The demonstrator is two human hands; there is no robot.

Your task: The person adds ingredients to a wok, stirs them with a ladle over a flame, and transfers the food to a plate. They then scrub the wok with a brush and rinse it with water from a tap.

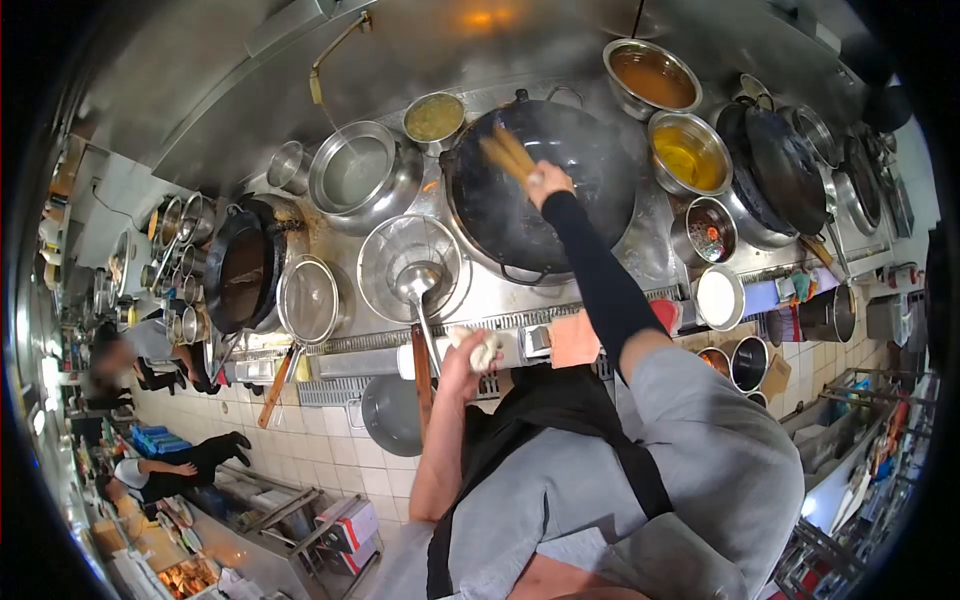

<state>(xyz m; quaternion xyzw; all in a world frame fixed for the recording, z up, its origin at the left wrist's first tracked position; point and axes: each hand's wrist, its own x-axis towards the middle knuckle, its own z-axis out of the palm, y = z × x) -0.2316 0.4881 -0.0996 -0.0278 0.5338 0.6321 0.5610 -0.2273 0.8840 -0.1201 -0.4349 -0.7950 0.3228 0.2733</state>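
Observation:
Over the large black wok (590, 235) my right hand (549, 184) grips a bamboo brush (509, 154); the brush bristles are blurred by motion. The arm wears a black sleeve. At the front edge of the stove my left hand (467, 366) is closed around a crumpled white cloth (482, 349). Just behind it, a metal ladle (417, 281) rests in a round wire strainer (376, 262). Thin steam hangs over the wok.
Bowls of yellow liquid (686, 158) and brown liquid (654, 82) stand right of the wok. A metal pot (402, 186) and a dark wok (212, 275) are on the left. An orange cloth (574, 340) lies at the front edge. Other people are at the far left.

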